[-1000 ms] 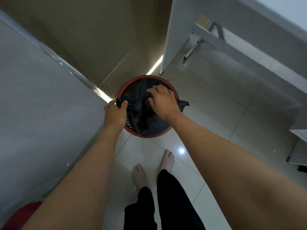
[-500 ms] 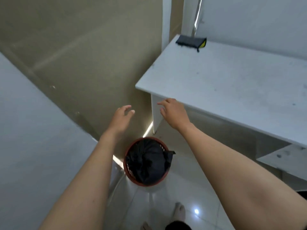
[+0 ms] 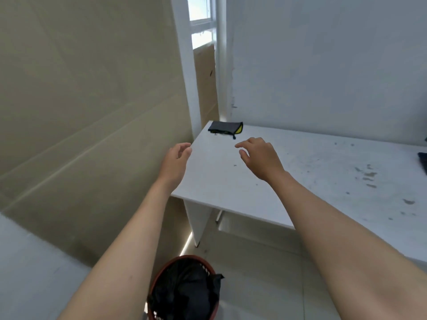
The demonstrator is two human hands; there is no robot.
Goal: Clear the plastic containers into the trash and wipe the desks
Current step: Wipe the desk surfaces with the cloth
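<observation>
Reach toward the cloth, both hands empty.
Near: trash bin [image 3: 184, 289] on the floor, black bag inside. Left hand [image 3: 176, 158] at the table [image 3: 312, 181] edge, right hand [image 3: 261, 157] above it, fingers relaxed. Far: dark cloth [image 3: 225, 128] at the far-left corner, long axis left-right; right hand nearer.
</observation>
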